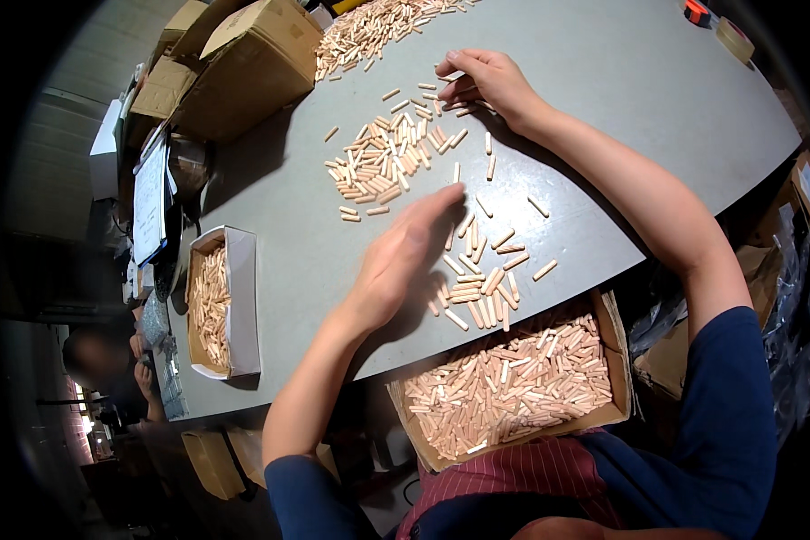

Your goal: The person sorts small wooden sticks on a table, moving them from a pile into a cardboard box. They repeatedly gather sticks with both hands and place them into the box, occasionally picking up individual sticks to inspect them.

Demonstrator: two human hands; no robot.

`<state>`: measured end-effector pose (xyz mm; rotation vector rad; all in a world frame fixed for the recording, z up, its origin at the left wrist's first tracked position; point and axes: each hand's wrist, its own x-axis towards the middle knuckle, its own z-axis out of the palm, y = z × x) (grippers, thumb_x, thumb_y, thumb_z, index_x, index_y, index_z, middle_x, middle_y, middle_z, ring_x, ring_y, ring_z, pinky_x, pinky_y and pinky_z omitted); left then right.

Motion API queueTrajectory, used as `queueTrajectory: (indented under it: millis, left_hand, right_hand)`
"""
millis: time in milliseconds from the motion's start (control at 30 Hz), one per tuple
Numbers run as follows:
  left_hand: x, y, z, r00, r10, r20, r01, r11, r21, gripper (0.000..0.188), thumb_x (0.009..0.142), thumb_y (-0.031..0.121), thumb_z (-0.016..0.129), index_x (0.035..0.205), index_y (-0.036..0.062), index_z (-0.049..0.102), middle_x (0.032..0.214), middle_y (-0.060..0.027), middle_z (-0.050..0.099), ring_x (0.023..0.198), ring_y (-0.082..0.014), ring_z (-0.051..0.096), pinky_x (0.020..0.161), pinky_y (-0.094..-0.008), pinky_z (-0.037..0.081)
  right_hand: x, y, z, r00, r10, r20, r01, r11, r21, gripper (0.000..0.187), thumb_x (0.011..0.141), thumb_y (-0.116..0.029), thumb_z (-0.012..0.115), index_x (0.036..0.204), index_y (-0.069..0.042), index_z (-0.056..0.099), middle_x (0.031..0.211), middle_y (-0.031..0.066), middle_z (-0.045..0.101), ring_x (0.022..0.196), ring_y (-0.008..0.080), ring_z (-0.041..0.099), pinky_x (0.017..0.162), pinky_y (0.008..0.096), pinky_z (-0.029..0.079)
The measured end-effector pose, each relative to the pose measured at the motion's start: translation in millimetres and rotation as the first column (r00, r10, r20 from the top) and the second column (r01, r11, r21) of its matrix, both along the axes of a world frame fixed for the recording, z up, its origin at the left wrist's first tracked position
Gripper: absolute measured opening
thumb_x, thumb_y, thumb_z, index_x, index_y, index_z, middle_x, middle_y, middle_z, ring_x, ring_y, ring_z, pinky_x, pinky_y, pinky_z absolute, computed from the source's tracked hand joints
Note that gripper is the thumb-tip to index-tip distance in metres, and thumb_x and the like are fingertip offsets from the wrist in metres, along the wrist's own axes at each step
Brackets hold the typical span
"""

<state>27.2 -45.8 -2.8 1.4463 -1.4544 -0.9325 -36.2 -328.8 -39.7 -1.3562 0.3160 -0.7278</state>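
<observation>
Short wooden dowels lie scattered on the grey table. My left hand stands on its edge with fingers stretched out, beside a loose cluster of dowels near the front edge. Farther off, my right hand reaches over a few dowels, its fingers apart and slightly bent; no held dowel shows, though the fingertips partly cover some. Between and left of the hands spreads another group of dowels. Below the table's edge, at my lap, sits an open cardboard box filled with many dowels.
A white-sided box of dowels stands at the left edge. Behind it are a clipboard and a large cardboard carton. A big dowel heap lies at the far side. A tape roll sits far right. Another person is at far left.
</observation>
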Motion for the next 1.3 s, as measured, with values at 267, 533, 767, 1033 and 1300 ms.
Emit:
queueTrajectory:
  millis: [267, 533, 767, 1033, 1300]
  left_hand:
    - [-12.0, -61.5, -10.4, 0.935, -0.296, -0.196, 0.286, 0.955, -0.08, 0.055, 0.112, 0.039, 0.035, 0.138, -0.001, 0.062, 0.141, -0.0157, 0.062, 0.133, -0.0253, 0.056, 0.116, -0.0367, 0.037]
    - [-21.5, -78.1, -14.0, 0.856, -0.513, -0.06, 0.493, 0.847, -0.198, 0.052, 0.112, 0.036, 0.037, 0.117, -0.0008, 0.073, 0.12, -0.0161, 0.073, 0.125, -0.0322, 0.062, 0.115, -0.0421, 0.04]
    - [-34.2, -41.6, -6.7, 0.852, -0.519, -0.073, 0.513, 0.854, -0.09, 0.063, 0.108, 0.04, 0.033, 0.116, -0.0065, 0.074, 0.122, -0.0178, 0.074, 0.13, -0.035, 0.06, 0.12, -0.0481, 0.034]
    - [-44.4, -34.7, -2.8, 0.681, -0.217, -0.699, 0.367, 0.928, 0.069, 0.057, 0.111, 0.04, 0.045, 0.13, -0.0094, 0.064, 0.137, -0.0186, 0.062, 0.132, -0.0288, 0.056, 0.117, -0.0428, 0.039]
    - [-45.5, -41.5, -4.2, 0.924, -0.363, 0.122, 0.377, 0.916, -0.136, 0.034, 0.097, 0.015, 0.06, 0.124, -0.0014, 0.071, 0.13, -0.0173, 0.069, 0.128, -0.0316, 0.062, 0.119, -0.0468, 0.037]
  right_hand:
    - [2.2, 0.8, -1.0, 0.999, 0.042, -0.01, -0.041, 0.997, 0.068, 0.037, 0.104, -0.033, 0.058, 0.104, 0.002, 0.069, 0.089, 0.0122, 0.074, 0.077, 0.0193, 0.076, 0.07, 0.0289, 0.06]
    - [-0.8, 4.4, 4.4, 0.992, 0.085, -0.092, -0.081, 0.996, 0.046, 0.036, 0.103, -0.036, 0.062, 0.097, -0.001, 0.07, 0.083, 0.0114, 0.074, 0.074, 0.0182, 0.075, 0.068, 0.0284, 0.059]
    - [-3.4, 3.9, 2.7, 0.991, 0.116, -0.061, -0.118, 0.992, -0.036, 0.039, 0.103, -0.037, 0.063, 0.095, 0.001, 0.07, 0.085, 0.0123, 0.074, 0.075, 0.019, 0.075, 0.07, 0.0287, 0.059]
    - [-1.4, -0.5, 2.2, 0.99, 0.136, -0.043, -0.135, 0.991, 0.021, 0.038, 0.103, -0.035, 0.064, 0.095, 0.002, 0.069, 0.084, 0.0133, 0.074, 0.076, 0.0205, 0.076, 0.071, 0.0311, 0.062]
    - [2.4, -2.7, -1.5, 0.992, 0.123, -0.037, -0.123, 0.992, 0.01, 0.034, 0.102, -0.03, 0.065, 0.092, 0.002, 0.072, 0.082, 0.0131, 0.075, 0.072, 0.0201, 0.075, 0.066, 0.0317, 0.061]
